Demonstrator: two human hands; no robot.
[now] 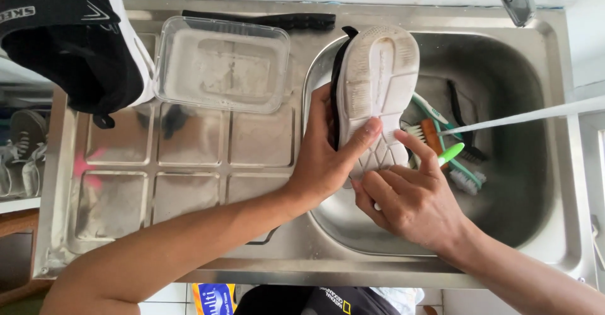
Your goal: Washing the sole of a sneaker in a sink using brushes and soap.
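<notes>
Steel sink biggest, drainboard beside it with clear plastic tub. White-soled shoe sole-up over basin, left hand clamped on it. Right hand gripping green-handled toothbrush at sole edge.

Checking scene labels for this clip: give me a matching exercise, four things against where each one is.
Things:
1. white-soled shoe
2. clear plastic container
3. black shoe
4. green-handled brush

Places:
A. on the draining board, upside down
B. at the top left corner of the view
C. in the right hand
D. held sole-up over the sink basin by the left hand

Pairs: 1-D, 2-A, 3-B, 4-C
</notes>
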